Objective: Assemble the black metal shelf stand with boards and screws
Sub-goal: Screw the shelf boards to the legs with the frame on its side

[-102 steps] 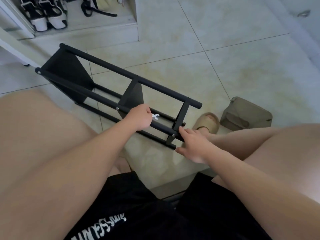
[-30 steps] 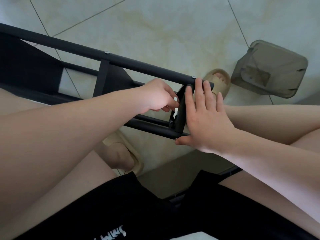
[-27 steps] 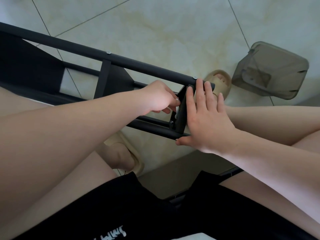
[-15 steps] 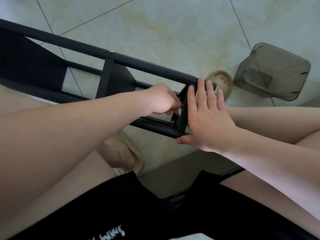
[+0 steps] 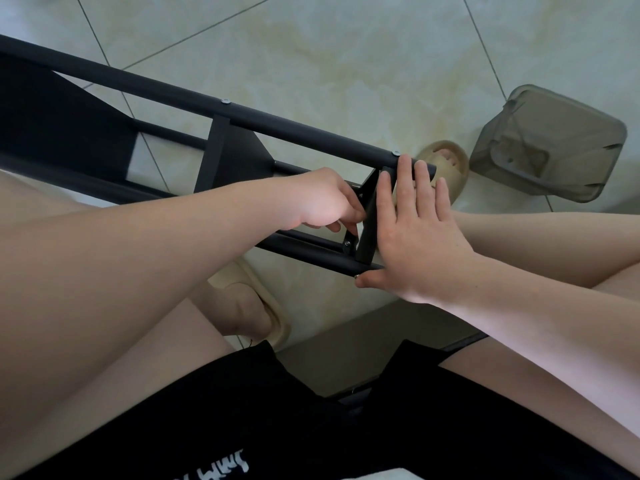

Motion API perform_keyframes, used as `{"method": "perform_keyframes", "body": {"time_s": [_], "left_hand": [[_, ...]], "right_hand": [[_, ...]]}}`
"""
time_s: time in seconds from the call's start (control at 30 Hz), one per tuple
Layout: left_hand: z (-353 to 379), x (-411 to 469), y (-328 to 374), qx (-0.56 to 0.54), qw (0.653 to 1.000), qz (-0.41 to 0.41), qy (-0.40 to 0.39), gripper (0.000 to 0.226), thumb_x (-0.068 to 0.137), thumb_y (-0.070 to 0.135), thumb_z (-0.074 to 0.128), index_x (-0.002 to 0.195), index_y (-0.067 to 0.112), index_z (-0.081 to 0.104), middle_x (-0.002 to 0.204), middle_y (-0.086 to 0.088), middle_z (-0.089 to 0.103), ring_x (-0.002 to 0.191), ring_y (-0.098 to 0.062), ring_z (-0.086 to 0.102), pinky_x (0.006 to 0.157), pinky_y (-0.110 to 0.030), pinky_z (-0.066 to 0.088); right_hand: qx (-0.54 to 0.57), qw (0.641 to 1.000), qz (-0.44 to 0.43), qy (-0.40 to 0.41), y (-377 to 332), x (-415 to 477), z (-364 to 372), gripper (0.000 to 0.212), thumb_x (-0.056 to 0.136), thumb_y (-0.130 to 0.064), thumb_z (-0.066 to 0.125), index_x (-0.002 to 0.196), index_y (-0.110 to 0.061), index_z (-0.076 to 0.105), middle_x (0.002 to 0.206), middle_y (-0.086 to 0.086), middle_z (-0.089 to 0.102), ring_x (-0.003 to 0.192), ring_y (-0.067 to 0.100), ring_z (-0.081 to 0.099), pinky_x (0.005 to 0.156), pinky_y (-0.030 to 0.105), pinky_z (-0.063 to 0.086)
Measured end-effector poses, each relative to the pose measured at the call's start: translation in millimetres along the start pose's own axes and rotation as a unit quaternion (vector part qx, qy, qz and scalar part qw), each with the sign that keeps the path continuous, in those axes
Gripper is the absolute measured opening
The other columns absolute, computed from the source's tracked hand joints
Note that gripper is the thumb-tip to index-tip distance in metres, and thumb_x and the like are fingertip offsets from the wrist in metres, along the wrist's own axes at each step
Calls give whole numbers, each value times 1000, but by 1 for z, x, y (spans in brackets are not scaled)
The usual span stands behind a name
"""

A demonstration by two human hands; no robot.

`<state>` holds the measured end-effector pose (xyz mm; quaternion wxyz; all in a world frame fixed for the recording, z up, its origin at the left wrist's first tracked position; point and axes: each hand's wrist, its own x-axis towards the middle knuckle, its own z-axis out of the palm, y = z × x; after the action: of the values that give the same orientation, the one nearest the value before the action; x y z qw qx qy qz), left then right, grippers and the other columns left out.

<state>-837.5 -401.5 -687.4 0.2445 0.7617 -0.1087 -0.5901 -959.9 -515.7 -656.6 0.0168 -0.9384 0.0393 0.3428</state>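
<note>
Black metal shelf stand lying on its side across the pale tiled floor, its near end between the two hands. A grey translucent container sits on the floor to the right, near a beige slipper. Right hand: fingers straight, flat against the end board. Left hand: fingers curled at the board's inner face; whether they grip anything cannot be told.

right hand flat on end board of shelf stand; left hand curled just inside it
</note>
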Motion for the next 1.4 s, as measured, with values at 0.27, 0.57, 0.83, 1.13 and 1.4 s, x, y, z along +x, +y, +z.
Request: {"method": "perform_keyframes", "body": {"time_s": [0.27, 0.57, 0.83, 1.13, 1.4], "left_hand": [[2, 1, 0, -50, 998, -15, 41, 10, 96, 30, 65, 87, 27, 70, 86, 9, 77, 71, -2, 65, 61, -20, 44], [4, -2, 1, -12, 1000, -10, 26, 11, 96, 27, 64, 87, 27, 71, 84, 8, 77, 74, -6, 66, 61, -21, 44], [5, -3, 2, -75, 996, -42, 14, 10, 98, 26, 61, 98, 21, 70, 83, 10, 75, 77, -3, 65, 69, -21, 47], [3, -3, 6, -59, 996, -58, -10, 15, 101, 23, 55, 106, 16, 67, 84, 8, 73, 82, -7, 64, 70, -23, 45], [0, 1, 4, 30, 999, -33, -12, 19, 101, 22, 54, 107, 11, 69, 87, 6, 71, 86, -11, 61, 74, -26, 43]], "right_hand": [[4, 1000, -2, 5, 0, 0, 1, 140, 76, -82, 59, 152, 4, -22, 157, 33, -28, 148, 49, -22, 123, 59, -3], [0, 1000, -1, 7, -1, 0, 1, 140, 75, -82, 59, 153, 4, -21, 157, 34, -27, 149, 49, -21, 123, 60, -2], [-1, 1000, -3, 5, 0, 1, 2, 140, 76, -81, 59, 152, 4, -22, 157, 34, -29, 148, 50, -22, 123, 60, -2], [-4, 1000, -2, 5, 0, 1, 3, 141, 75, -83, 58, 152, 4, -22, 157, 33, -29, 148, 50, -22, 123, 60, -2], [-3, 1000, -3, 6, 1, 1, 3, 141, 75, -83, 57, 152, 4, -22, 157, 32, -28, 149, 49, -22, 123, 59, -3]]}}
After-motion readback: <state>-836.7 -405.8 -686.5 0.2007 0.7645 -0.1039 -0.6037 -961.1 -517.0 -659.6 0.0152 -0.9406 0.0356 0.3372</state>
